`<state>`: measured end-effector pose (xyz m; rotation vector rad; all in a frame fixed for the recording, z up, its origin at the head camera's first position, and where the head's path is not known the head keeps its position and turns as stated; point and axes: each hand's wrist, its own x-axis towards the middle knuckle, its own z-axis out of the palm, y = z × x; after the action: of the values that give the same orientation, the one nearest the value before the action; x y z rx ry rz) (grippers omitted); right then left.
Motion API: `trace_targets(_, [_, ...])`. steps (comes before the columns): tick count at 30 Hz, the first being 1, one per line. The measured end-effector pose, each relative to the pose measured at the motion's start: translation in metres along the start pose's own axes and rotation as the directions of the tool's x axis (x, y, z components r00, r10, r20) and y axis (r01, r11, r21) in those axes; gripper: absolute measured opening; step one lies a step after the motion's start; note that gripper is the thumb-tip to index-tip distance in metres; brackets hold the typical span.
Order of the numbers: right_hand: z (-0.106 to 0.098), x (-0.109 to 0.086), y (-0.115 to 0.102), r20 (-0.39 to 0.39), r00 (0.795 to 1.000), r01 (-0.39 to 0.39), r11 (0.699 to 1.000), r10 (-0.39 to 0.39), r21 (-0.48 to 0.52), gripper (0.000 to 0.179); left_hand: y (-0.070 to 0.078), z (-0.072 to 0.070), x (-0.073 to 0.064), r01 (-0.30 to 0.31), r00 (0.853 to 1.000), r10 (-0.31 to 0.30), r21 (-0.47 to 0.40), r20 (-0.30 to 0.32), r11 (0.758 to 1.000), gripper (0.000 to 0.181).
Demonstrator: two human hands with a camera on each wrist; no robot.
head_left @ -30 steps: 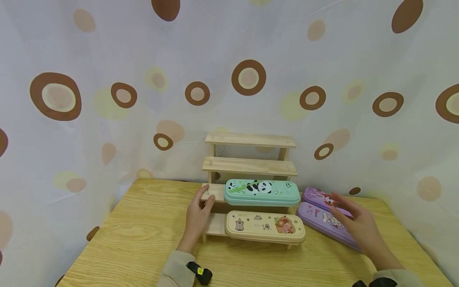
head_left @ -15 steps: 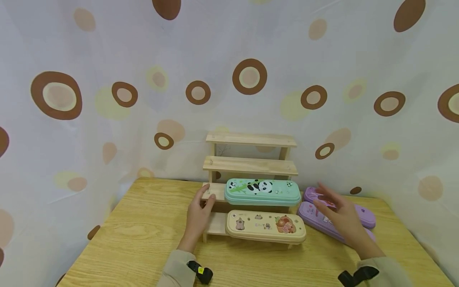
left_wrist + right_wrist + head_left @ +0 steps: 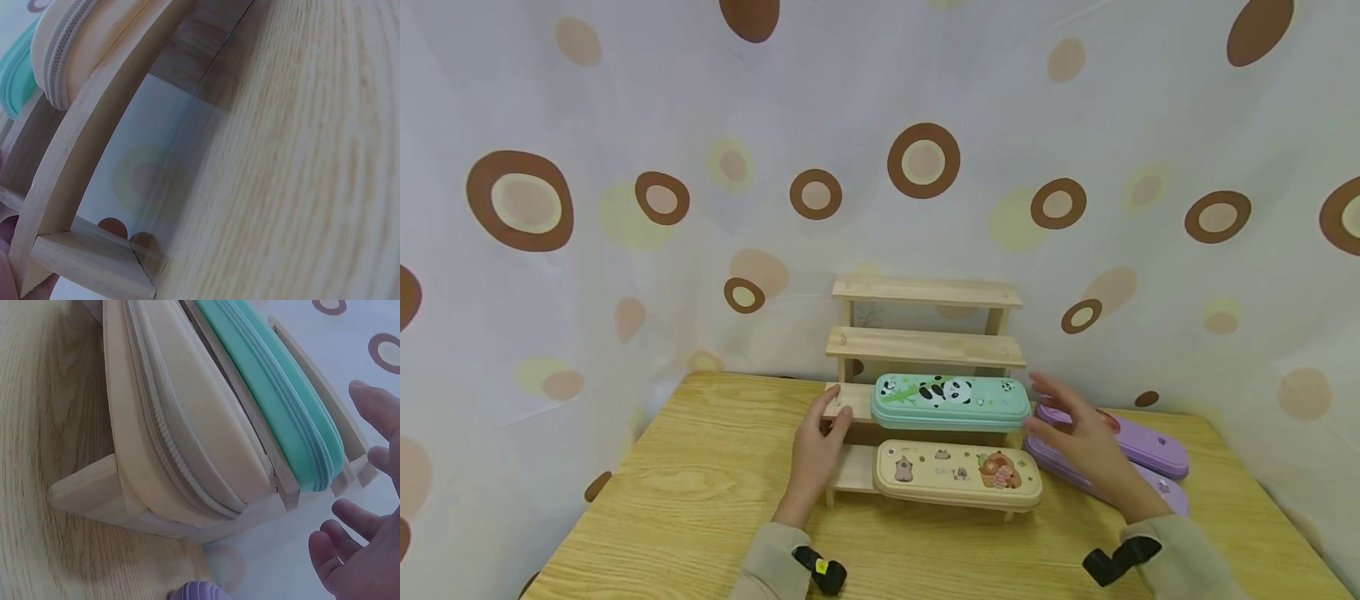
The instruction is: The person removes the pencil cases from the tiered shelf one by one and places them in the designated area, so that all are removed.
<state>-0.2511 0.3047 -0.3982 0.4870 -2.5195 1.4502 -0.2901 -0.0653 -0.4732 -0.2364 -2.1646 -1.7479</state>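
Note:
A tiered wooden display rack [image 3: 925, 343] stands against the patterned cloth. My left hand [image 3: 817, 454] holds the rack's left end at the second step from the bottom. On that step lies a mint green zippered pencil case [image 3: 951, 402] with pandas. A cream pencil case [image 3: 957, 475] with a zipper lies on the lowest step, jutting past its right end. Beside the mint case's right end is my right hand [image 3: 1086, 446], its fingers spread and holding nothing. In the right wrist view a gap shows between those fingers and the mint case [image 3: 275, 394].
Two purple pencil cases [image 3: 1150, 446] lie side by side on the wooden table [image 3: 700, 500], right of the rack and partly behind my right hand. The upper two steps carry nothing. A spotted cloth [image 3: 880, 100] hangs behind the table.
My right hand has moved left, from over the purple cases to the right end of the mint pencil case. The left hand stays at the rack, and the cases have not visibly moved.

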Motion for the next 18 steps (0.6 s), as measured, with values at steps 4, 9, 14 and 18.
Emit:
trace_targets(4, [0.004,0.006,0.001,0.024,1.0,0.001,1.0,-0.001,0.021,0.068,-0.001,0.0,0.0,-0.003,1.0,0.003,-0.001,0.001,1.0,0.048])
trace_targets(9, [0.009,0.012,0.003,0.044,0.999,-0.01,1.0,0.01,-0.005,0.07,0.0,-0.001,0.0,0.003,1.0,-0.003,-0.001,0.001,1.0,0.048])
trace_targets(14, [0.014,0.016,0.002,0.048,0.999,-0.016,0.999,0.018,-0.052,0.072,0.0,0.0,0.0,0.001,1.0,-0.001,0.007,0.0,1.0,0.048])
trace_targets(18, [0.019,0.017,0.001,0.047,0.999,-0.018,0.997,0.022,-0.071,0.072,0.0,0.0,0.0,0.001,1.0,-0.001,0.011,-0.002,1.0,0.047])
